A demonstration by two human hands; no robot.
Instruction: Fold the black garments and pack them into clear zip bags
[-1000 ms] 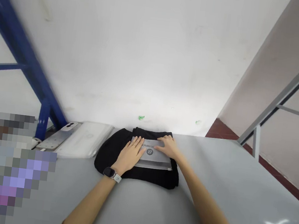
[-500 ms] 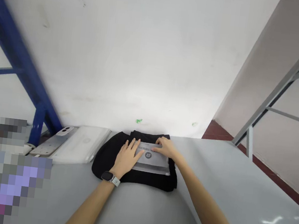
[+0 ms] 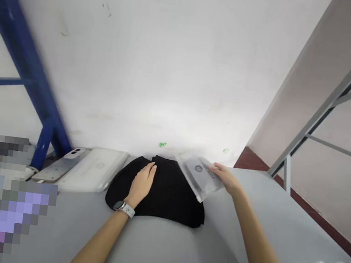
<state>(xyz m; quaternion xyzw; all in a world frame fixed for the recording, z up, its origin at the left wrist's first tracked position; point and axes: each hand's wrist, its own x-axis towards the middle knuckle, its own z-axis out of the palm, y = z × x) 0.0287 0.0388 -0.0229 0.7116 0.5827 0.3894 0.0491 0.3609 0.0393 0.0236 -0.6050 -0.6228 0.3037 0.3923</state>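
"Frosted plastic zip pouch (image 3: 199,180) with a dark round logo: where is it?"

"Right of centre, tilted over the right edge of the flat, folded black fabric (image 3: 173,197). The right hand (image 3: 227,179) grips its upper right edge; whether the pouch touches the fabric, I can't tell."

"And the left hand (image 3: 141,185)?"

"Open, fingers stretched, laid on the fabric near the centre of the frame. Good anchor: light pressure there should stop the folds dragging."

"Anything to mind?"

"I'd hold the pouch gently, so it doesn't crease, and lift its lower corner clear of the fabric. The stack of pale translucent plastic pouches (image 3: 94,170), lower left, is well apart from it."
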